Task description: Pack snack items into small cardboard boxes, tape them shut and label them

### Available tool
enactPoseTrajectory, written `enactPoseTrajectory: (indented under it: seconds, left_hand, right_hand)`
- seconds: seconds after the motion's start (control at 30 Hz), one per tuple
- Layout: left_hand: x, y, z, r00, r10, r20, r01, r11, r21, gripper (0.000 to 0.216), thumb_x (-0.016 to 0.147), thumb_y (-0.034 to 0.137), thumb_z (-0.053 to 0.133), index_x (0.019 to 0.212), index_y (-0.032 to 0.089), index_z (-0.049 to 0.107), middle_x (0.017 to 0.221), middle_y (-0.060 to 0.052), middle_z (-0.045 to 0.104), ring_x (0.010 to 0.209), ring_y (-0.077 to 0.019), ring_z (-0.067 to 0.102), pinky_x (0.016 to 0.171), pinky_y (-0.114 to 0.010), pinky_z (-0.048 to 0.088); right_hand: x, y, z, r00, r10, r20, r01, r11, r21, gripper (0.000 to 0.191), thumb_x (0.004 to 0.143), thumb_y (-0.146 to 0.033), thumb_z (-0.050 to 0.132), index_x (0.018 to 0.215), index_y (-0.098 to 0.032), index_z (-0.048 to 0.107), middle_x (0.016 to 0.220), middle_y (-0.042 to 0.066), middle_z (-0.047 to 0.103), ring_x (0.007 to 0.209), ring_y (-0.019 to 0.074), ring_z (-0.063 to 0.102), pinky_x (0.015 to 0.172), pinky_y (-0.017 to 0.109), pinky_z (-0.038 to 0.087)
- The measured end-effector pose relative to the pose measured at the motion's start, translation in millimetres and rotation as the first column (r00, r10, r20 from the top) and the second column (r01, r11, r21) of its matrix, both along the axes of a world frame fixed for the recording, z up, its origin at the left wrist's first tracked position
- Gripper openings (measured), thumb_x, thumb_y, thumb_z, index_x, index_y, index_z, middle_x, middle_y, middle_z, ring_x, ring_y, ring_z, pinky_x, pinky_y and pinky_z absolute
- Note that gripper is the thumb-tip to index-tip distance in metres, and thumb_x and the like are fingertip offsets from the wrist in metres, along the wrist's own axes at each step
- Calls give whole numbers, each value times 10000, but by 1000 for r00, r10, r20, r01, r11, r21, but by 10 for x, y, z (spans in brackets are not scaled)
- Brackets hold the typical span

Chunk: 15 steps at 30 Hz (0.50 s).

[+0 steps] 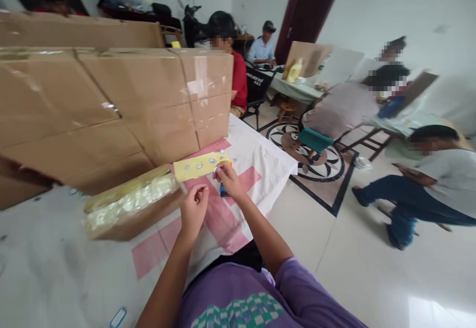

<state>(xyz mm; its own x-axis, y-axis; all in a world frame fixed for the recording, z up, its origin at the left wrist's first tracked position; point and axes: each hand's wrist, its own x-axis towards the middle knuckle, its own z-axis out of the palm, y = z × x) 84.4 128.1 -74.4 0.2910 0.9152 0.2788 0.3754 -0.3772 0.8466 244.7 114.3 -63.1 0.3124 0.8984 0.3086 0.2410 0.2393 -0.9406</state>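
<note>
My left hand (195,208) is raised over the table cloth, its fingers curled with the tips pressed together. Whether something tiny is between them I cannot make out. To its right, my right hand (229,180) is closed in a pinch at the near edge of a yellow strip (188,170); a small whitish bit shows at the fingertips, too small to name. Several small greyish-white pieces or pictures are on the strip. Partly hidden below my right hand is a small blue and black object (223,191). An open cardboard box (139,223) holding clear plastic packets (136,200) lies left of my hands.
A tall taped cardboard wall (156,100) stands across the table's far left. The white and pink cloth (219,219) covers the table, whose right corner (293,167) drops to a tiled floor. Several people sit or work at other tables. A blue-rimmed tag (118,317) lies near left.
</note>
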Motion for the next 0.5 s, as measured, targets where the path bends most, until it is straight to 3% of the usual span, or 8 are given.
enactPoseTrajectory:
  seconds: [0.07, 0.13, 0.23, 0.3, 0.33, 0.4, 0.5]
  left_hand:
    - [-323, -50, 126, 992, 126, 9, -126, 988, 88, 289, 918, 440, 553, 985, 203, 703, 814, -40, 698, 681, -176, 598, 731, -303, 505]
    - [-660, 1, 255, 953, 302, -4, -294, 932, 212, 290, 942, 430, 538, 976, 196, 706, 856, -55, 703, 742, -193, 612, 803, -340, 512]
    - [-1120, 195, 367, 810, 574, -119, -505, 787, 355, 315, 957, 426, 533, 1061, 186, 708, 1098, -118, 697, 1083, -304, 608, 1027, -494, 443]
    - [-1360, 362, 361, 690, 680, -249, -570, 722, 392, 409, 948, 452, 551, 1229, 181, 671, 1336, -176, 602, 1306, -407, 477, 1097, -629, 339]
    - [-1457, 447, 341, 653, 689, -313, -574, 721, 389, 470, 947, 460, 550, 1316, 180, 631, 1447, -200, 516, 1371, -439, 410, 1107, -662, 310]
    - [-1609, 603, 292, 654, 626, -425, -529, 780, 335, 549, 958, 457, 526, 1430, 177, 550, 1586, -214, 349, 1438, -448, 338, 1137, -650, 299]
    - [-1745, 754, 257, 705, 490, -513, -477, 863, 170, 575, 968, 477, 502, 1485, 225, 499, 1639, -160, 289, 1459, -393, 356, 1173, -567, 326]
  right_hand:
    - [-115, 166, -109, 997, 39, -62, -39, 999, 5, 161, 1003, -397, 343, 927, -258, 369, 753, -17, 570, 620, 141, 508, 636, 272, 463]
    - [-243, 326, -229, 994, 89, -69, -89, 996, 1, 160, 1010, -384, 304, 925, -257, 352, 784, -8, 568, 635, 138, 508, 653, 273, 467]
    - [-407, 522, -402, 988, 145, -43, -146, 989, -16, 148, 1012, -356, 300, 932, -252, 367, 812, -3, 563, 674, 142, 512, 682, 274, 465]
    - [-475, 617, -502, 986, 169, -9, -169, 985, -25, 135, 1008, -333, 317, 932, -248, 388, 820, -3, 556, 723, 152, 522, 729, 281, 459]
    - [-498, 654, -546, 983, 183, 11, -182, 983, -28, 132, 1006, -325, 328, 929, -245, 400, 824, -2, 551, 751, 157, 527, 755, 285, 454]
    - [-532, 707, -625, 974, 222, 49, -220, 975, -34, 138, 1006, -322, 343, 925, -242, 421, 833, -2, 540, 792, 166, 528, 786, 287, 441]
    - [-569, 739, -717, 951, 296, 89, -294, 955, -36, 166, 1017, -339, 342, 936, -236, 445, 854, -1, 532, 814, 170, 522, 785, 282, 433]
